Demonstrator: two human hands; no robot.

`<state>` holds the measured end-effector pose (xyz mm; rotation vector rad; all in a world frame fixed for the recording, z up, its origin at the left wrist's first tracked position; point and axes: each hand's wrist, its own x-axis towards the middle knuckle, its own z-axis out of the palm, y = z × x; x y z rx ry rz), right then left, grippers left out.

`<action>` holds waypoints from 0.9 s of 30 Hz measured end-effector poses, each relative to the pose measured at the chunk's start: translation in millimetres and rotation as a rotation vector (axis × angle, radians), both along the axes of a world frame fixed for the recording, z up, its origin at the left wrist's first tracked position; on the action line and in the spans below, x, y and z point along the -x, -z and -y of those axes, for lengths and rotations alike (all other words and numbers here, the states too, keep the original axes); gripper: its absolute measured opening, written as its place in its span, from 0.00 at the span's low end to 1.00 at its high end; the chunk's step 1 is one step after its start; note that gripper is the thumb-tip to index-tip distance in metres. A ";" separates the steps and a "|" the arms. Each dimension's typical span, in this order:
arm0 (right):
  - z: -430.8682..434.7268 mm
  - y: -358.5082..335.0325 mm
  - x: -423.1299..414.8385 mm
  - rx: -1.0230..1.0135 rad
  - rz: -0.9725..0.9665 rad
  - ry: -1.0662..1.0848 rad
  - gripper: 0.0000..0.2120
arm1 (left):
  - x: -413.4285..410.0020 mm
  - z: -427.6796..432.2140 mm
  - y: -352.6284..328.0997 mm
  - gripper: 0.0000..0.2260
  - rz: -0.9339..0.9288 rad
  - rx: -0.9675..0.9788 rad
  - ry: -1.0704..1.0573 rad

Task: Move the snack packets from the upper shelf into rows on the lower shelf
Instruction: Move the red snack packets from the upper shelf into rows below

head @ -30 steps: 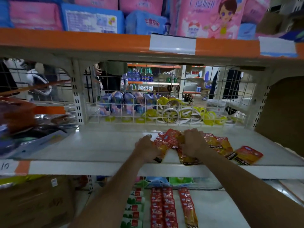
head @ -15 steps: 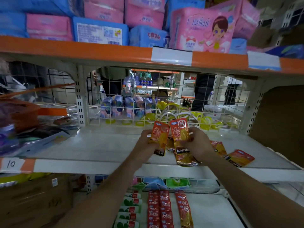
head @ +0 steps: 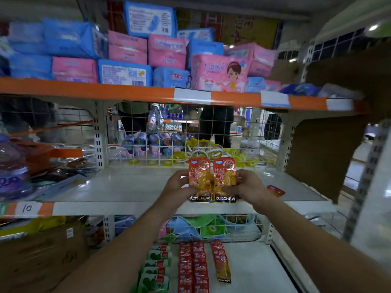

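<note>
Shop aisle: white metal shelving, wire mesh (head: 169, 127) back. Left hand (head: 177, 187) grips left packet (head: 200, 176), right hand (head: 247, 187) grips right packet (head: 225, 176). Both are flat, glossy orange-red pouches, rectangular, held upright side by side with edges touching, above front of upper shelf (head: 131, 187). Long axes vertical, printed fronts toward camera, black KONCHEW band at bottom. Stray packet (head: 276, 190) lies flat on upper shelf, right of right hand. Lower shelf (head: 254, 271): green row (head: 156, 269), red rows (head: 193, 267), orange row (head: 222, 263), all running front to back.
</note>
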<state>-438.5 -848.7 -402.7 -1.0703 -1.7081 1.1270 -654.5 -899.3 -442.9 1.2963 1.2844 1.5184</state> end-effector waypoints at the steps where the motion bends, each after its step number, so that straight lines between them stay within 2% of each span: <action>1: 4.1 0.2 -6.0 0.004 0.004 0.008 0.12 | -4.8 5.1 -1.3 0.20 -0.008 0.002 0.009; 4: 20.8 2.9 -24.5 -0.010 0.022 0.015 0.14 | -20.7 20.5 -2.6 0.21 -0.027 0.015 0.032; 9: 48.3 23.8 -54.5 -0.007 0.038 -0.014 0.12 | -48.1 38.4 9.2 0.29 -0.090 0.077 0.065; 13: 62.9 49.3 -70.5 0.099 0.034 0.045 0.16 | -65.9 47.4 30.7 0.25 -0.080 0.107 0.081; 16: 66.6 69.0 -80.7 0.159 0.043 0.060 0.19 | -70.1 50.2 54.7 0.25 -0.097 0.147 0.096; 20: 59.1 100.0 -86.5 0.242 0.076 0.047 0.16 | -70.0 48.1 90.0 0.24 -0.114 0.221 0.096; 23: 47.3 125.5 -86.7 0.317 0.073 0.044 0.21 | -69.1 41.8 116.6 0.24 -0.127 0.269 0.112; 27: 32.1 161.1 -84.2 0.379 0.083 0.037 0.18 | -68.0 25.3 154.5 0.23 -0.159 0.342 0.125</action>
